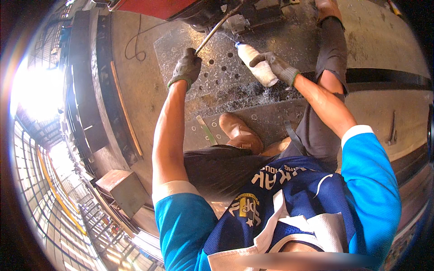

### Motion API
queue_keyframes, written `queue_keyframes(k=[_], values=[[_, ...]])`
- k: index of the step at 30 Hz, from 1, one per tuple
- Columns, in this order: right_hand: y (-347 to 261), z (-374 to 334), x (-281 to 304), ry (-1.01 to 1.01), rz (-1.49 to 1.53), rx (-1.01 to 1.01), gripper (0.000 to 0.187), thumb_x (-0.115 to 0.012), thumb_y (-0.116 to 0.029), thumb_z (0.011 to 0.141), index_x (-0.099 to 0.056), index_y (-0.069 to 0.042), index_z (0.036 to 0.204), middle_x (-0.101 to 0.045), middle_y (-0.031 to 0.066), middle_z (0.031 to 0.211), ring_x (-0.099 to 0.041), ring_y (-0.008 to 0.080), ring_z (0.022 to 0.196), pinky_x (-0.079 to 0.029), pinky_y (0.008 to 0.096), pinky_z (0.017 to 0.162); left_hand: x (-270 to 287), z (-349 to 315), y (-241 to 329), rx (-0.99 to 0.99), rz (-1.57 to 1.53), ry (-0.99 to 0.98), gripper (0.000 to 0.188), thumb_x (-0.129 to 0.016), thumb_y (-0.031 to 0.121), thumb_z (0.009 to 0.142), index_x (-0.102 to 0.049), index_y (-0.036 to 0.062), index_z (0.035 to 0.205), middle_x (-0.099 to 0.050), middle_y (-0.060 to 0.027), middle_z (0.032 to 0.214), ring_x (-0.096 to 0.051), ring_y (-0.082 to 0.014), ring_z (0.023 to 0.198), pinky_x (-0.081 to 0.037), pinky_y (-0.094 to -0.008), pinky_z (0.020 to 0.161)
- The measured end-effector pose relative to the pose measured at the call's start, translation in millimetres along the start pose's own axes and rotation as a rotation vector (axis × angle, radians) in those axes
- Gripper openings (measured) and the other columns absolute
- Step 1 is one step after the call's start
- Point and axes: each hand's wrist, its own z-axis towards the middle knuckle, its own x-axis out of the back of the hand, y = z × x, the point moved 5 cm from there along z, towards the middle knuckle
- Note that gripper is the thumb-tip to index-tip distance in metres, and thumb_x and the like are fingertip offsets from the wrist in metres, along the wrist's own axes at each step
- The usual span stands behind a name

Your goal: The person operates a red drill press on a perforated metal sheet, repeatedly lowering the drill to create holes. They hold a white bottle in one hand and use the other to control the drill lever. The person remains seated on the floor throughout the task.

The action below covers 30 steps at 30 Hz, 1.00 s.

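Observation:
My left hand (186, 67), in a dark grey work glove, is closed round the lower end of a long metal lever (212, 34) that slants up toward a machine. In my right hand (278, 65), also gloved, is a squeeze bottle (254, 62) with whitish contents and a blue cap. The bottle is tilted, its nozzle pointing up and left, and a thin stream of liquid seems to leave it toward the machine's underside. Beneath both hands lies a metal plate (212, 92) with drilled round holes, wet and strewn with shavings.
A red and dark machine (153, 8) stands at the top. Along the left run long steel beams (101, 86) and a thin wooden strip (126, 108). A box-shaped block (124, 192) sits lower left. My boot (239, 131) rests on the plate's near side, beside a small flat strip (206, 130).

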Motion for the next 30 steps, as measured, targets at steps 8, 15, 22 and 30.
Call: queue_keyframes(k=[8,15,22,30], values=[[4,3,0,0.007,0.034,-0.036,0.042,-0.044,-0.028,0.102,-0.080,-0.008,0.111,-0.075,0.0086,0.112,-0.069,0.0173,0.100,-0.053,0.0323,0.098,0,-1,2,0.001,-0.027,0.017,0.032,-0.059,0.026,0.099,-0.054,0.0097,0.126,-0.069,-0.0311,0.112,-0.065,-0.0530,0.107,-0.051,-0.0584,0.088],[6,-3,-3,-0.060,0.146,-0.010,0.042,-0.047,-0.034,0.104,-0.076,-0.008,0.119,-0.074,0.0045,0.108,-0.068,0.0133,0.093,-0.056,0.0290,0.085,-3,2,3,0.026,0.017,-0.008,0.034,-0.058,0.027,0.100,-0.052,0.0095,0.129,-0.068,-0.0318,0.113,-0.065,-0.0533,0.108,-0.051,-0.0583,0.090],[-1,-13,2,-0.036,0.137,0.014,0.044,-0.046,-0.035,0.104,-0.077,-0.007,0.118,-0.074,0.0054,0.109,-0.068,0.0140,0.093,-0.054,0.0297,0.087,-9,8,0,0.027,-0.009,-0.032,0.041,-0.058,0.028,0.100,-0.050,0.0089,0.136,-0.068,-0.0331,0.118,-0.065,-0.0524,0.113,-0.051,-0.0572,0.092],[8,-5,7,0.008,0.081,0.011,0.046,-0.043,-0.034,0.103,-0.078,-0.006,0.114,-0.075,0.0077,0.111,-0.068,0.0158,0.096,-0.052,0.0311,0.093,-17,12,-7,0.047,-0.035,-0.078,0.042,-0.057,0.027,0.100,-0.049,0.0075,0.136,-0.067,-0.0334,0.120,-0.064,-0.0520,0.115,-0.050,-0.0567,0.093]])
